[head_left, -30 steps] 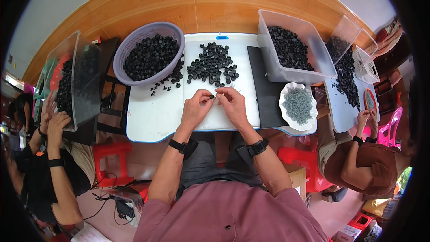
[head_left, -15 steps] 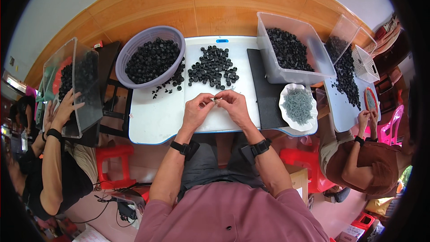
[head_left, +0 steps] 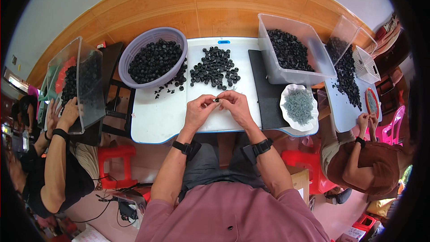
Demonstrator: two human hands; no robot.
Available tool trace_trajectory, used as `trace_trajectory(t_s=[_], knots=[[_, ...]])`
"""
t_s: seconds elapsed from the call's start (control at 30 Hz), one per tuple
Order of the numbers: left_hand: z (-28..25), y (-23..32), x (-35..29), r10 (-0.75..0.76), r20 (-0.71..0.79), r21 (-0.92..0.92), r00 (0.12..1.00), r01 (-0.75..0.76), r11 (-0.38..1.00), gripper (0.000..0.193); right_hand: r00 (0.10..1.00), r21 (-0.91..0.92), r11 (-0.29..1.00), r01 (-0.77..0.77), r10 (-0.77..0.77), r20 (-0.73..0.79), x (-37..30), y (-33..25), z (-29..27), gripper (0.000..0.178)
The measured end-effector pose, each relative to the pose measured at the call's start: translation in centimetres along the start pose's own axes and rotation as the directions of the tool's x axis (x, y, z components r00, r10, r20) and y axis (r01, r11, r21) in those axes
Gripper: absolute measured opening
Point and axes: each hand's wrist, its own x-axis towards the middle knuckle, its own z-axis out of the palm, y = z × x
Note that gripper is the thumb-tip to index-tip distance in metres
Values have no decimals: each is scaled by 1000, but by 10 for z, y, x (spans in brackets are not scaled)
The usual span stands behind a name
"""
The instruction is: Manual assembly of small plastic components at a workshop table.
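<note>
My left hand (head_left: 199, 112) and my right hand (head_left: 236, 107) meet above the near part of the white table (head_left: 159, 118). Both are closed, their fingertips pinching a small black part (head_left: 217, 100) between them. Its exact kind is too small to make out. Just beyond my hands lies a loose pile of round black caps (head_left: 215, 68). To the left, a purple-grey basket (head_left: 126, 67) is filled with similar black pieces, and several tiny black bits (head_left: 165, 92) are scattered beside it. A white scalloped dish (head_left: 286, 118) of small grey-green pieces (head_left: 298, 107) stands to the right.
A dark mat (head_left: 268, 107) lies beneath a clear bin (head_left: 295, 77) of black parts at the right. One co-worker (head_left: 60, 161) reaches into a clear bin at the left. Another person (head_left: 363, 166) works at the right-hand table (head_left: 342, 116). Red stools (head_left: 117, 154) stand below.
My hands stay together with slight finger movement; the black part shows more clearly between them. The left co-worker's hand has moved lower, into the bin. My view has shifted slightly.
</note>
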Motion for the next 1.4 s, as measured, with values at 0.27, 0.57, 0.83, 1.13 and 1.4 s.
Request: trace_trajectory(t_s=[0.27,0.57,0.83,1.13,1.4], knots=[[-1,-2,-1,-1,-8,-41,1000,1,999,20,1000,6,1000,-2,2,24,0,-3,1,15],[2,-2,1,41,-19,-28,999,-42,999,19,997,-8,999,39,-39,-63,-2,-1,-4,15],[-44,-12,41,124,-281,516,952,42,855,28,983,-6,997,83,-82,-164,2,1,0,16],[-49,-18,60,-52,-192,623,980,163,765,27,978,-12,996,93,-94,-186,1,3,0,16],[-37,-1,41,-68,-132,616,989,136,776,21,977,9,995,96,-93,-193,1,2,-1,16]])
